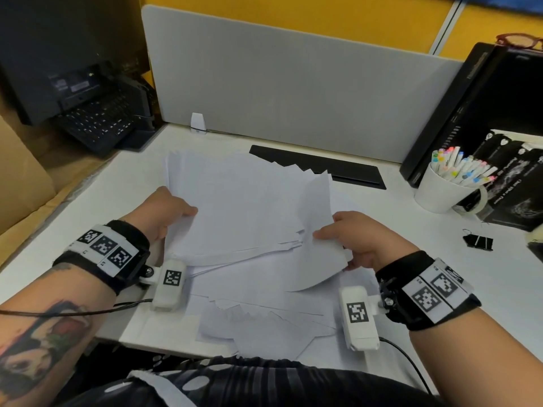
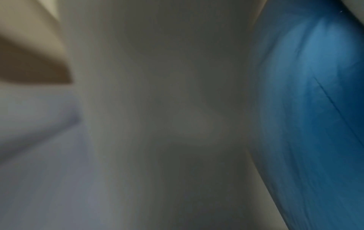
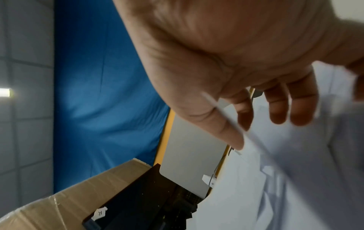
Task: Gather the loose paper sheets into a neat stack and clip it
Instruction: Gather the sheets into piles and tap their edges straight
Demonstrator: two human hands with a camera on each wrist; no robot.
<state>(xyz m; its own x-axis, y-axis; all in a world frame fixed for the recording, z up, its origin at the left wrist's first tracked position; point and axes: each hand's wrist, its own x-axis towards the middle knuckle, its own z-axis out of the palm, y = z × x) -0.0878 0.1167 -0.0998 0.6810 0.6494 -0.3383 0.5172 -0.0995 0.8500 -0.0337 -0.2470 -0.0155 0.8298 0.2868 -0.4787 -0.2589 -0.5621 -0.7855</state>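
Observation:
A loose, fanned bundle of white paper sheets [image 1: 244, 207] is lifted off the white desk [image 1: 440, 259], its edges uneven. My left hand [image 1: 170, 210] grips the bundle's left edge, thumb on top. My right hand [image 1: 346, 236] pinches the right side, thumb over a curled sheet [image 1: 320, 265]. In the right wrist view the right hand [image 3: 246, 109] has its fingers under the paper sheets [image 3: 295, 171]. More loose sheets [image 1: 264, 321] lie spread on the desk near its front edge. A black binder clip [image 1: 478, 241] lies on the desk to the right. The left wrist view is only blur.
A white mug of pastel markers [image 1: 446, 183] and a tape roll [image 1: 477, 201] stand at the right, with black boxes [image 1: 484, 113] behind. A grey divider panel [image 1: 293, 83] backs the desk. A black keyboard [image 1: 100, 121] and cardboard box [image 1: 23, 177] sit at left.

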